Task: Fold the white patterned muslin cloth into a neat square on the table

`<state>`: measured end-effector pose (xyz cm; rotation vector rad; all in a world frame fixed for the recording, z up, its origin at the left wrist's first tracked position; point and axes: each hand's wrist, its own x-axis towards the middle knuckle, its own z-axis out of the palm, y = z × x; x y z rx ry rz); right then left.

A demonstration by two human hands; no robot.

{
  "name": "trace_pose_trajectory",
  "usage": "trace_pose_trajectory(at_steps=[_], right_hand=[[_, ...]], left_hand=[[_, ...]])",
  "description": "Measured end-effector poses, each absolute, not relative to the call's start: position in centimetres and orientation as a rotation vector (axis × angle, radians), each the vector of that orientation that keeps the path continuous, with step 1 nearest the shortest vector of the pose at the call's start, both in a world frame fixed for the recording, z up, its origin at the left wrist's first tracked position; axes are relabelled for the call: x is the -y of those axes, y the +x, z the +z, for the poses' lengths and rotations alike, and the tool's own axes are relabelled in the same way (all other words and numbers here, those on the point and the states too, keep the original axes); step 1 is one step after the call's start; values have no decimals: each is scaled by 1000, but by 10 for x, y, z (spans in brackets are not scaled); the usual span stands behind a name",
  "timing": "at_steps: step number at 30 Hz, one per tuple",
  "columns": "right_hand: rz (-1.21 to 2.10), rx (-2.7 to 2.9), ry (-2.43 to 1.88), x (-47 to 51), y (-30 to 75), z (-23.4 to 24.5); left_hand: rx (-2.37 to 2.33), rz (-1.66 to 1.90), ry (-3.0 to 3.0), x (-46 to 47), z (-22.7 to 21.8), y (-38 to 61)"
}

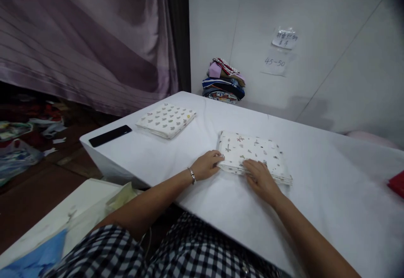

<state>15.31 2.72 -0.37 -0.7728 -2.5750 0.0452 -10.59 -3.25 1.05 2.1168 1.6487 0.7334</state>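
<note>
Hands meet the folded printed cloth point(252, 154) from its near side on the white table point(315, 210). The cloth's long axis runs left to right. The left hand point(206, 165) curls against the left short edge; I cannot tell whether it pinches. The right hand point(260, 179) lies flat with fingers extended on the near long edge. A second folded cloth point(166, 120) sits well apart, far left.

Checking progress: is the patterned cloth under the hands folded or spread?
Folded: the cloth is a compact rectangle with layered edges.
</note>
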Motion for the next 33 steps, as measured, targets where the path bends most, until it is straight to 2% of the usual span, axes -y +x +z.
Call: trace_pose_trajectory(at_steps=[6, 12, 17, 24, 33], right_hand=[[78, 2654, -677, -19, 93, 2], [32, 2633, -744, -20, 74, -7], [144, 2584, -733, -24, 79, -10], [224, 2461, -805, -23, 75, -10], [94, 2498, -833, -16, 70, -16]], left_hand=[[-2013, 669, 1760, 42, 6, -98], [-2118, 566, 1756, 39, 4, -86], [-2176, 480, 1689, 37, 3, -80], [-2120, 509, 1712, 36, 3, -81], [-1740, 859, 1120, 32, 1, -81]])
